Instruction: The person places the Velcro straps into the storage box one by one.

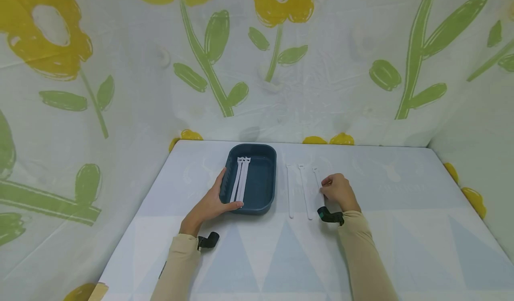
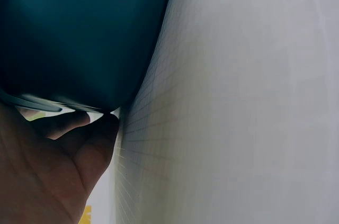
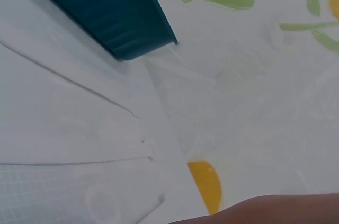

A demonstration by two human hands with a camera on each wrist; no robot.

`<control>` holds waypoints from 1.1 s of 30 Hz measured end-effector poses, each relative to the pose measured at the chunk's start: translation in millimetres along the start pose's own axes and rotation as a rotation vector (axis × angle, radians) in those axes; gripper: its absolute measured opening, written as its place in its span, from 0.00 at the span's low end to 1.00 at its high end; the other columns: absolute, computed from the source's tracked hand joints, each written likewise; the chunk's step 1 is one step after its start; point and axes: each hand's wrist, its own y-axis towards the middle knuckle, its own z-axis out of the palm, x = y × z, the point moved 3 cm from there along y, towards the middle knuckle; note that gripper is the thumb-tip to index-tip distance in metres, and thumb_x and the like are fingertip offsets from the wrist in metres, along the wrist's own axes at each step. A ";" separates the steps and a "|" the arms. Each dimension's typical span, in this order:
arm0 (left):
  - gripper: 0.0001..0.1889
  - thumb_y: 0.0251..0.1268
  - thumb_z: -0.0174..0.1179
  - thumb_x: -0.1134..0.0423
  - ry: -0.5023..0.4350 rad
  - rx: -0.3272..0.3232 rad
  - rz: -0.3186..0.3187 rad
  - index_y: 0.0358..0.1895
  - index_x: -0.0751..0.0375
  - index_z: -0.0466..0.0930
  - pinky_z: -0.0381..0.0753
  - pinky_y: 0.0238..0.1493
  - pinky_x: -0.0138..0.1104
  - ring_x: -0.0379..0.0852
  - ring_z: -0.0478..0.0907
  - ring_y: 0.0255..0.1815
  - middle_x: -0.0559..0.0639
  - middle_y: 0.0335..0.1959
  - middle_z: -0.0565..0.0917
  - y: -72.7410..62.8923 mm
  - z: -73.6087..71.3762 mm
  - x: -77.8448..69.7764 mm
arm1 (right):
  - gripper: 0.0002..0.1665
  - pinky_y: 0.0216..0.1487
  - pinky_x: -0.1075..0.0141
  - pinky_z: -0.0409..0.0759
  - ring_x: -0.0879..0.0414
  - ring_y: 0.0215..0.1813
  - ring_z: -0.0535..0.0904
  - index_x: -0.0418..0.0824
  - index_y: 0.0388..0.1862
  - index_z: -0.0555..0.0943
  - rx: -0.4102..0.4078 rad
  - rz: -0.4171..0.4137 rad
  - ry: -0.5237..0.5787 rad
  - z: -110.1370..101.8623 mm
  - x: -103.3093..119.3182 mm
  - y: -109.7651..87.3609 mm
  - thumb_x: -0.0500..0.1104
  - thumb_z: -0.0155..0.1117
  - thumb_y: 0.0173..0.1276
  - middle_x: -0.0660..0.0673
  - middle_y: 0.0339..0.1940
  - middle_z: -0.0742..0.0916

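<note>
My left hand (image 1: pixel 210 204) grips the near left side of a dark teal plastic bin (image 1: pixel 260 209), its thumb over the rim and its fingers along the outer wall. Inside the bin lie several white cable ties (image 1: pixel 242 176) with wide slotted heads, side by side. To the bin's right, a white cable tie (image 1: pixel 290 194) and another cable tie (image 1: pixel 305 191) lie lengthwise on the table. My right hand (image 1: pixel 339 191) is at a third cable tie (image 1: pixel 316 175), thumb and fingers bent beside its middle. Whether they pinch it is hidden; the right wrist view shows only the hand's edge.
The white table (image 1: pixel 401 238) has pale blue triangles printed on it. A curtain (image 1: pixel 321 87) with yellow flowers and green leaves hangs behind the table and along its sides. A black wrist camera (image 1: pixel 209 241) is strapped on the left wrist, another wrist camera (image 1: pixel 330 215) on the right.
</note>
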 end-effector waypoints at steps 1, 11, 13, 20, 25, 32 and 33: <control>0.68 0.51 0.75 0.35 -0.003 0.000 0.003 0.84 0.33 0.29 0.54 0.80 0.66 0.62 0.47 0.87 0.51 0.88 0.41 -0.2 0.1 -0.3 | 0.15 0.44 0.55 0.82 0.47 0.41 0.84 0.28 0.50 0.84 0.002 -0.003 0.006 -0.2 -0.1 0.1 0.36 0.67 0.67 0.34 0.42 0.90; 0.68 0.51 0.74 0.35 0.001 -0.001 0.011 0.84 0.34 0.29 0.54 0.80 0.66 0.62 0.47 0.87 0.52 0.88 0.41 -1.2 -0.5 -2.3 | 0.16 0.38 0.63 0.80 0.49 0.38 0.83 0.28 0.52 0.83 0.015 -0.027 0.050 -2.9 -0.6 1.5 0.37 0.65 0.69 0.34 0.42 0.89; 0.67 0.51 0.74 0.35 -0.004 -0.001 0.010 0.84 0.34 0.29 0.54 0.80 0.66 0.62 0.48 0.87 0.52 0.88 0.41 -1.3 -0.5 -2.8 | 0.16 0.37 0.64 0.80 0.49 0.38 0.83 0.28 0.52 0.83 0.016 -0.028 0.053 -3.2 -0.8 1.9 0.37 0.64 0.70 0.34 0.42 0.89; 0.67 0.52 0.75 0.37 -0.012 -0.002 0.010 0.85 0.35 0.30 0.54 0.80 0.66 0.62 0.48 0.86 0.52 0.88 0.42 -2.2 -0.7 -4.2 | 0.17 0.39 0.64 0.81 0.50 0.39 0.84 0.28 0.54 0.83 0.017 -0.007 0.085 -3.9 -0.5 0.9 0.37 0.63 0.71 0.34 0.44 0.88; 0.66 0.53 0.75 0.39 -0.012 -0.003 0.003 0.85 0.36 0.30 0.54 0.80 0.66 0.63 0.48 0.86 0.53 0.88 0.42 -2.9 -0.6 -5.4 | 0.18 0.41 0.63 0.81 0.49 0.40 0.84 0.28 0.56 0.82 0.023 0.006 0.105 -5.0 0.0 -0.9 0.37 0.63 0.71 0.33 0.45 0.88; 0.66 0.54 0.75 0.40 -0.003 0.000 0.005 0.85 0.37 0.30 0.55 0.80 0.67 0.64 0.48 0.86 0.54 0.88 0.42 -3.4 -1.0 -6.0 | 0.19 0.42 0.65 0.82 0.50 0.42 0.84 0.30 0.58 0.81 0.038 0.006 0.151 -5.1 0.9 -1.7 0.39 0.63 0.73 0.34 0.48 0.88; 0.66 0.54 0.75 0.39 -0.005 0.000 0.007 0.85 0.37 0.30 0.54 0.80 0.67 0.64 0.48 0.86 0.54 0.88 0.42 -3.4 -1.1 -6.0 | 0.19 0.42 0.65 0.82 0.51 0.42 0.84 0.30 0.58 0.81 0.041 0.006 0.167 -5.3 1.3 -1.8 0.39 0.63 0.73 0.34 0.48 0.88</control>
